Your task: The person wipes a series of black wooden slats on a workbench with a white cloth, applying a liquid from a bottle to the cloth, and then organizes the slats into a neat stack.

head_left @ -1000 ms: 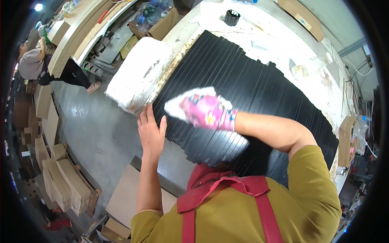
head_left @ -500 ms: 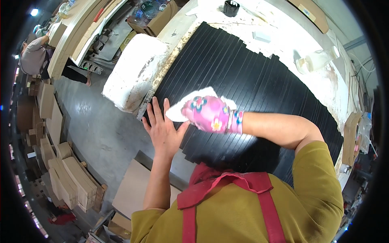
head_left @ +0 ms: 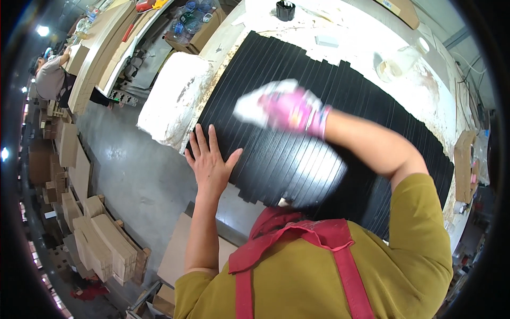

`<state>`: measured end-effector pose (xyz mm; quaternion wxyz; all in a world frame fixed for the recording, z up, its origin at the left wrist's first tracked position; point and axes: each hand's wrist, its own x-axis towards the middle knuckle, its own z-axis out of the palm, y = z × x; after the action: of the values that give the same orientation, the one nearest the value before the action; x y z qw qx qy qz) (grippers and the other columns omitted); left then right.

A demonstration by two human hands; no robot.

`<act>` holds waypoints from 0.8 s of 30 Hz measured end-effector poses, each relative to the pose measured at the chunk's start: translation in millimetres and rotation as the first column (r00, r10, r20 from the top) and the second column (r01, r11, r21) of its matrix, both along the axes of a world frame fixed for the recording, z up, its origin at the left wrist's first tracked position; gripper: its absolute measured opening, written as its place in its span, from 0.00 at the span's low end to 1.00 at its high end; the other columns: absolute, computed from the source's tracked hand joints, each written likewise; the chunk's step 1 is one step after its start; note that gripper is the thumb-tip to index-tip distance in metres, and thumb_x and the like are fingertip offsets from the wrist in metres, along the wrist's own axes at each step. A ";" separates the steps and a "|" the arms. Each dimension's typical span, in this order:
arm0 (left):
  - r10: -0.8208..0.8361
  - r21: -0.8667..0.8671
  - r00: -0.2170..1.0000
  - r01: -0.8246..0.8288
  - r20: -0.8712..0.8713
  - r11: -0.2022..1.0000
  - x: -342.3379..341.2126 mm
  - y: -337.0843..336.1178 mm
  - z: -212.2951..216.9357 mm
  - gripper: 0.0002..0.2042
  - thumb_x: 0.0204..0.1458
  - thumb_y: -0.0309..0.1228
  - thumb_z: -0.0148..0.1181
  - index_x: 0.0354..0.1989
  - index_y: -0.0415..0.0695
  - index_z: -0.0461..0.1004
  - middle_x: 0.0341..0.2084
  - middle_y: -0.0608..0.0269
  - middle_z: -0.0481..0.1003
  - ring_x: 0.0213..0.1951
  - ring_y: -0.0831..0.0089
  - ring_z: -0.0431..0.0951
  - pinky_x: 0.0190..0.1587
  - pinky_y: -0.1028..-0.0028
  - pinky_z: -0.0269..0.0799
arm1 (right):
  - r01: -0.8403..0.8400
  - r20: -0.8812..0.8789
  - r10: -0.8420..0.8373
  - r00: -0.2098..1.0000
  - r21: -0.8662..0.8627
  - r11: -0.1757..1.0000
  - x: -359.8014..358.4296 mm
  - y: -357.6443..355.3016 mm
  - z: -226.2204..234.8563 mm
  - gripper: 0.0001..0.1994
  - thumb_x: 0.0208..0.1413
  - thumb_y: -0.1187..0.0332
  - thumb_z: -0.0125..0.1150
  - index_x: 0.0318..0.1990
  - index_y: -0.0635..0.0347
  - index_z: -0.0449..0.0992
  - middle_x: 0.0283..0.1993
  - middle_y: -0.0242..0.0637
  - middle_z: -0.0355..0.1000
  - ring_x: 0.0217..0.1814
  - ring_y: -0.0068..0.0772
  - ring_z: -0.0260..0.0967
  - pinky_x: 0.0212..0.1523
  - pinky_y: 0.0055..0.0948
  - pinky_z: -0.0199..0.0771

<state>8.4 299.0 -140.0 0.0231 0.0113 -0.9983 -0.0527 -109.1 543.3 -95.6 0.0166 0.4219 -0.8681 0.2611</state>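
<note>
A row of long, narrow black strips lies side by side across the table in front of me, their ends uneven. My left hand, bare, rests with fingers spread on the left edge of the strips. In a pink flowered glove, my right hand is closed on a white cloth over the middle-left of the strips. Motion blurs the glove and cloth, so I cannot tell how firmly the cloth presses. Light glares off the strips nearer to me.
Left of the strips sits a white wrapped bundle. On the white tabletop beyond stand a black cup, a small white block and a clear jar. Stacked cardboard lies at the left; farther off, a person handles a box.
My right hand has swept the cloth away from me and slightly to the right, clear of my left hand. My left hand stays at the strips' left edge.
</note>
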 end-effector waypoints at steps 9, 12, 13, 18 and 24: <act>-0.172 0.031 0.985 0.171 0.032 0.985 34.7 44.7 0.8 0.44 0.51 0.59 0.57 0.69 0.42 0.55 0.71 0.46 0.47 0.72 0.48 0.45 0.68 0.43 0.35 | 0.021 0.006 -0.021 1.000 0.031 0.999 48.3 17.3 -64.0 0.15 0.59 0.58 0.54 0.50 0.52 0.75 0.47 0.39 0.76 0.48 0.39 0.76 0.49 0.34 0.76; -0.178 0.002 0.984 0.178 0.028 0.984 34.8 43.6 -3.7 0.45 0.50 0.61 0.56 0.70 0.42 0.54 0.72 0.48 0.46 0.72 0.49 0.44 0.68 0.44 0.33 | 0.069 -0.156 -0.064 0.986 0.021 0.997 31.4 38.9 -63.7 0.12 0.55 0.61 0.56 0.44 0.55 0.72 0.37 0.41 0.76 0.36 0.42 0.78 0.38 0.36 0.79; -0.171 -0.004 0.985 0.172 0.035 0.985 35.4 43.2 -1.2 0.45 0.50 0.61 0.56 0.70 0.42 0.53 0.72 0.49 0.46 0.72 0.49 0.44 0.69 0.44 0.34 | 0.199 -0.140 -0.181 0.973 0.132 0.971 6.8 54.5 -33.5 0.12 0.56 0.62 0.56 0.43 0.56 0.73 0.35 0.43 0.76 0.36 0.44 0.78 0.37 0.37 0.79; -0.179 -0.023 0.983 0.180 0.043 0.983 32.8 48.2 3.7 0.45 0.51 0.58 0.57 0.71 0.42 0.51 0.72 0.48 0.45 0.72 0.49 0.44 0.69 0.44 0.36 | 0.435 0.063 -0.443 0.894 0.114 0.893 -25.4 87.2 -32.2 0.09 0.56 0.66 0.55 0.38 0.62 0.72 0.30 0.51 0.75 0.31 0.47 0.77 0.31 0.40 0.78; -0.386 0.124 0.913 0.371 0.134 0.920 72.5 87.4 19.6 0.49 0.42 0.60 0.64 0.68 0.38 0.56 0.69 0.40 0.50 0.69 0.41 0.50 0.65 0.40 0.43 | -0.066 -0.289 0.092 0.953 0.100 0.993 82.5 77.6 -48.0 0.18 0.48 0.61 0.62 0.46 0.57 0.71 0.39 0.34 0.76 0.39 0.36 0.78 0.40 0.37 0.79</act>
<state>80.8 386.4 -120.4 -0.0660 -0.1773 -0.9765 -0.1031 -26.6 620.9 -143.6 0.1158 0.4907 -0.8492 0.1569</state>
